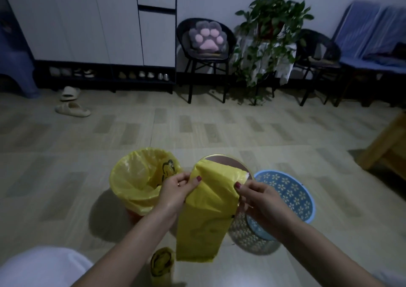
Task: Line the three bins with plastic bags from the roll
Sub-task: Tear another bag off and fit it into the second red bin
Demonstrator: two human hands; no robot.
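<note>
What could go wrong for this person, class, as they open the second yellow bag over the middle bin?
1. Both hands, left hand and right hand, pinch the top edge of the thin yellow bag; pulling hard might tear it.
2. The bag hangs in front of the middle bin, hiding much of its rim, so the fit may go crooked.
3. The roll stands on the floor near the person and might get knocked over.

At 12 o'clock a dark chair [205,60] carries a paw-shaped cushion [206,36]. Just beside it, toward 1 o'clock, stands a leafy plant [272,23]. At 10 o'clock two beige slippers [71,102] lie on the floor [197,128] before the white cabinet [87,20].
</note>
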